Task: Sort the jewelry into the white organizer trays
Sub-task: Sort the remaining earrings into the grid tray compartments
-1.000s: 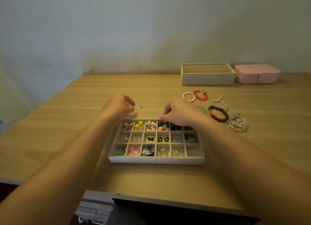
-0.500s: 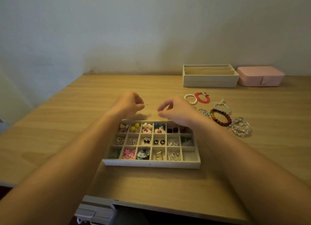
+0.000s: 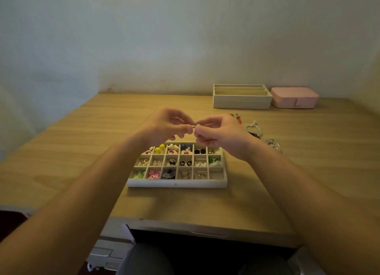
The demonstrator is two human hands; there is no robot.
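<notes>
1. Pinches one tiny pale jewelry piece (image 3: 197, 126) with left hand (image 3: 164, 126) and right hand (image 3: 221, 136), fingers curled on it.
2. Hovers above white organizer tray (image 3: 176, 184), toward its 12 o'clock edge.

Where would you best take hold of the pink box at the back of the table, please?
Probably from above, spanning its long front and back sides. The pink box lies flat and low, lid closed; the white slotted tray stands close at its left end, and its small front clasp looks too tiny to grip.
</notes>
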